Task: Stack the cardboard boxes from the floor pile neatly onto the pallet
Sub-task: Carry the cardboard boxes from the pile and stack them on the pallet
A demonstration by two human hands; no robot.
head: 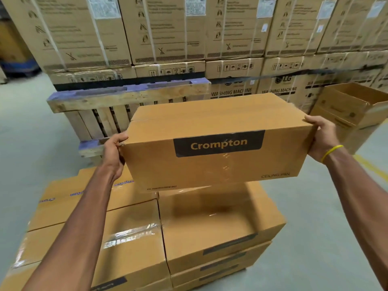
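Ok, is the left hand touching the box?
Touching. The head view shows the left hand flat against the left end of the box, with the thumb hooked onto its top corner.

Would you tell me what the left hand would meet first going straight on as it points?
Past the box end it grips, the left hand would probably meet the upright pallet; depth is unclear.

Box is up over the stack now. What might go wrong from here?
The left hand and right hand hold the Crompton box only by its ends, no support visible underneath, so it might slip. Set down skewed on the top box of the right column, it could overhang the edge and tip.
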